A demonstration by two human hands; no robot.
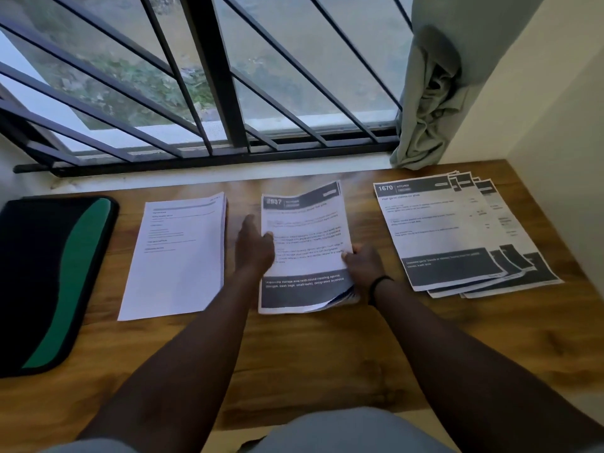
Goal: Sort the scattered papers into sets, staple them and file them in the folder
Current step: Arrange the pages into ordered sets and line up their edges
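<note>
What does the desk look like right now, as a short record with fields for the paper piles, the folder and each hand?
left pile: white stack, squared up, lying flat
middle pile: stack with dark header, top edge curled up
right pile: fanned sheets, top one headed 1670
folder: black and green, closed, far left on the desk
left hand: at the middle pile's left edge, thumb on the sheet
right hand: fingers pinch the middle pile's right edge
stapler: none in view

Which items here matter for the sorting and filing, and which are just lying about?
Job: middle stack, held by left hand and right hand; left stack; fanned right stack; folder.
Lying about: curtain, window bars.
</note>
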